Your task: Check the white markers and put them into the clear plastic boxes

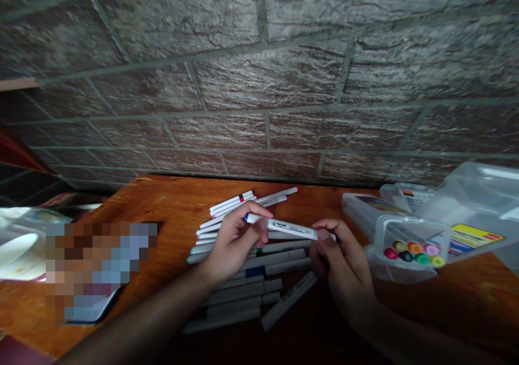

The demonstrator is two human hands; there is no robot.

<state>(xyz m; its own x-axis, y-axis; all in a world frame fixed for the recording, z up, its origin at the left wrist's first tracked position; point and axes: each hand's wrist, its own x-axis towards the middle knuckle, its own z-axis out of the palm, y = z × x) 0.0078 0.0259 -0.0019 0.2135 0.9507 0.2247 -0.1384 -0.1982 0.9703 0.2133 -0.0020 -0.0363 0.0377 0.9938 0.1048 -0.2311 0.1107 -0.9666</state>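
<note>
A white marker [290,227] with dark blue ends is held level above the table between my two hands. My left hand [239,240] pinches it near its left end, thumb in front. Around its right end close the thumb and fingers of my right hand [343,259]. Beneath them, several white markers [239,294] lie side by side in a rough column, some partly hidden by my hands. One loose marker [288,302] rests at a slant below my right hand. Farther back lie thinner white pens [231,204], one banded in black and red.
On the right, a clear plastic case [413,227] shows several coloured marker ends, beside a larger open clear box [478,213]. A phone [95,308], partly blurred out, lies at left near a white bowl [20,254]. A brick wall [259,84] borders the wooden table [170,197].
</note>
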